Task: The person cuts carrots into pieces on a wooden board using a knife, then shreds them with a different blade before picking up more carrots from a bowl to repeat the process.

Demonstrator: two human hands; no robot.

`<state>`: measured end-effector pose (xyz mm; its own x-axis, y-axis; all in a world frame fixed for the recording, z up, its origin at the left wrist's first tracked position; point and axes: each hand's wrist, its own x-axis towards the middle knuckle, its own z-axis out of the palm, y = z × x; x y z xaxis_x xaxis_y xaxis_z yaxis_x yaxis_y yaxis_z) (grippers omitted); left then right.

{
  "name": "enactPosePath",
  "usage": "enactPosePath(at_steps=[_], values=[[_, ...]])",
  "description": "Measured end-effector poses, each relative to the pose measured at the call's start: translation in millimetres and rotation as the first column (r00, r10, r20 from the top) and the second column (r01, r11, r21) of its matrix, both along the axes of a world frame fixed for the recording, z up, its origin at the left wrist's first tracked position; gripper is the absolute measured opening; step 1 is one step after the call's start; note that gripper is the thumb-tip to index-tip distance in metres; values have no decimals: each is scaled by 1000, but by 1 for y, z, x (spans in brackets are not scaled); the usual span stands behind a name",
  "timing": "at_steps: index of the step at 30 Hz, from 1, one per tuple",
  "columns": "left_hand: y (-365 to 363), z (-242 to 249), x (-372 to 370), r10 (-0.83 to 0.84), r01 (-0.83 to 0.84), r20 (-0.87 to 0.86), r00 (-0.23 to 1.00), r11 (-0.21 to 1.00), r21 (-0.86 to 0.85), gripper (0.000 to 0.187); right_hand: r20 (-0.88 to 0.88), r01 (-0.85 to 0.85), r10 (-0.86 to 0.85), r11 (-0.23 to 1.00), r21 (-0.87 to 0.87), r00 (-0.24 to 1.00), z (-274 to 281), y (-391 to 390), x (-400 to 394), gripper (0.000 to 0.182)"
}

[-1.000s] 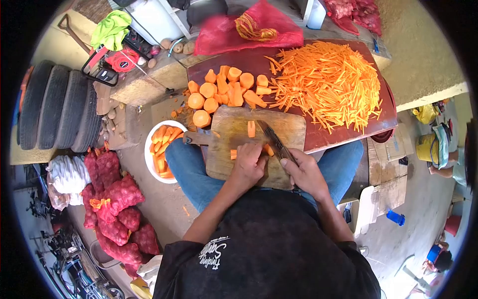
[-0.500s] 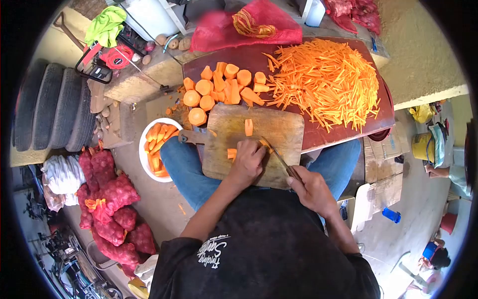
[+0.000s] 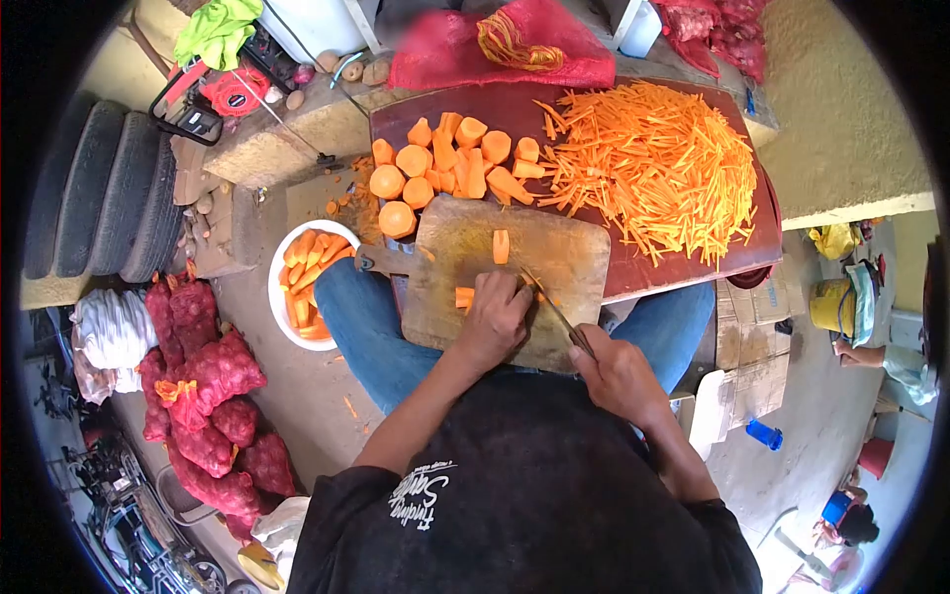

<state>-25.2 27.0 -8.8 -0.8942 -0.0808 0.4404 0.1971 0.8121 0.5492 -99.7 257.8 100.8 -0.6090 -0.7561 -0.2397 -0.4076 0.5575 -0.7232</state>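
On the wooden cutting board across my lap, my left hand is closed with bent fingertips over a piece of carrot, mostly hidden beneath them. My right hand grips the handle of a knife, its blade slanting just right of my left fingertips. Small orange bits lie by the blade. One cut carrot block rests farther up the board, and another carrot piece shows left of my left hand.
Past the board, a dark red table bears thick carrot chunks and a big heap of carrot sticks. A white basin of carrots stands on the floor at left, near red mesh sacks and tires.
The whole view has shifted slightly. Both hands and the knife keep nearly the same place on the board, and the carrot pieces there lie as before.
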Motion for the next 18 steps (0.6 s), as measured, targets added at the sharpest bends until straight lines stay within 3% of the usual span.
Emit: enactPosePath(at_steps=[6, 9, 15, 18], values=[[-2, 3, -4, -1, 0, -28, 1000, 1000, -3, 33, -28, 22, -24, 997, -80, 999, -2, -7, -2, 18], [0, 2, 1, 7, -7, -22, 1000, 1000, 0, 31, 37, 34, -33, 999, -28, 999, 2, 0, 1, 18], [-1, 5, -4, 5, -4, -61, 998, 1000, 4, 27, -6, 46, -46, 998, -49, 999, -4, -6, -1, 16], [1, 4, 1, 8, -8, -52, 999, 1000, 2, 26, 52, 38, -36, 998, -48, 998, -6, 3, 2, 24]])
